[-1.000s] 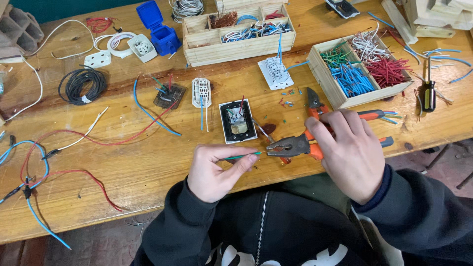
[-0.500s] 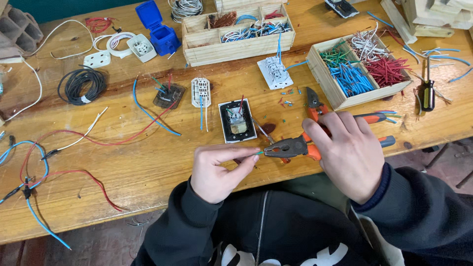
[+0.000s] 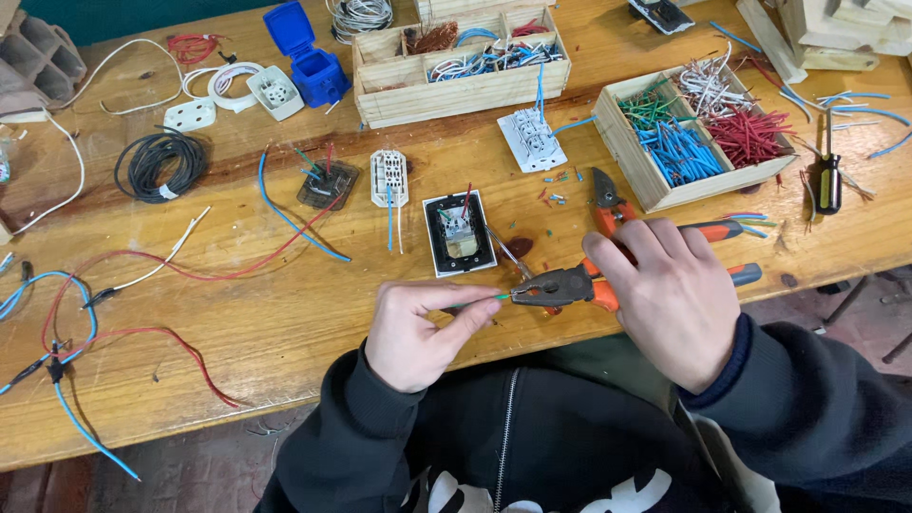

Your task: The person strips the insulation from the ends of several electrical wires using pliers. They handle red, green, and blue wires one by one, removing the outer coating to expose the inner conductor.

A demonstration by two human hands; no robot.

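Observation:
My left hand (image 3: 418, 332) pinches a short green wire (image 3: 480, 301) near the table's front edge. Its tip sits in the grey jaws of orange-handled pliers (image 3: 560, 285), which my right hand (image 3: 670, 294) grips by the handles. The jaws are closed on the wire's end. Just beyond the hands lies a black-framed switch module (image 3: 459, 233) with wires sticking out of it. A second orange-handled cutter (image 3: 608, 201) lies behind my right hand.
A wooden box (image 3: 636, 157) of cut green, blue, red and white wires stands at right. A longer wooden tray (image 3: 456, 90) sits at the back. White sockets (image 3: 389, 176), a blue box (image 3: 309, 57), a black cable coil (image 3: 157, 163), a screwdriver (image 3: 829, 180) and loose wires lie about.
The hands have barely shifted. The pliers stay clamped on the green wire's end, and my right fingers have closed slightly around the handles.

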